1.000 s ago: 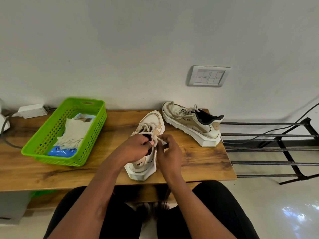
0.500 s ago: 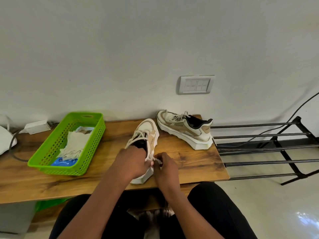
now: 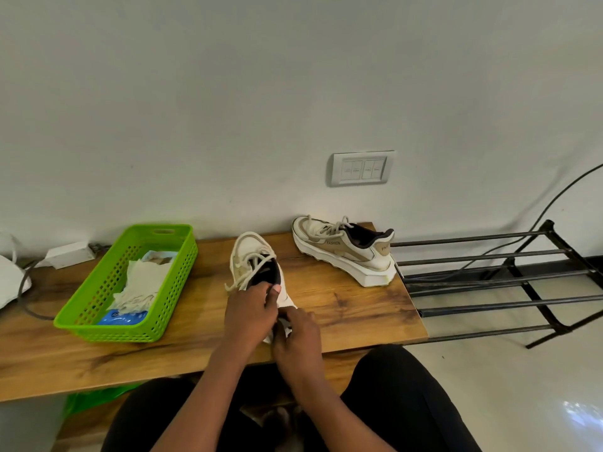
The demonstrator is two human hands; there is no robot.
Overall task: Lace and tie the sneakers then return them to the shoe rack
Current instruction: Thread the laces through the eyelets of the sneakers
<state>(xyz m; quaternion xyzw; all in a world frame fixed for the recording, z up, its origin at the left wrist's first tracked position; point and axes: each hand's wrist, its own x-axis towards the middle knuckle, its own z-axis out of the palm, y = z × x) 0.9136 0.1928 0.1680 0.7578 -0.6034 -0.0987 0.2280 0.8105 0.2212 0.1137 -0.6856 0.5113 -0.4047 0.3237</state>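
Near sneaker (image 3: 253, 256) sits mid-table, toe to the wall, heel toward the person, under both hands. Lace (image 3: 243, 272) looks loose across the tongue, one end dangling off the left side, no bow visible. Left hand (image 3: 251, 313) grips the collar, thumb at the opening. Right hand (image 3: 298, 337) is curled at the heel; can't tell whether it pinches lace or shoe. Risks: a pull with that much slack could drag the free end out of an eyelet or leave a weak knot. The heel is near the table (image 3: 359, 318) front edge, so a hard tug may slide it off. Second sneaker (image 3: 346, 247) sits at the far right corner just beside the shoe rack (image 3: 489, 275); a stray elbow could knock it down.
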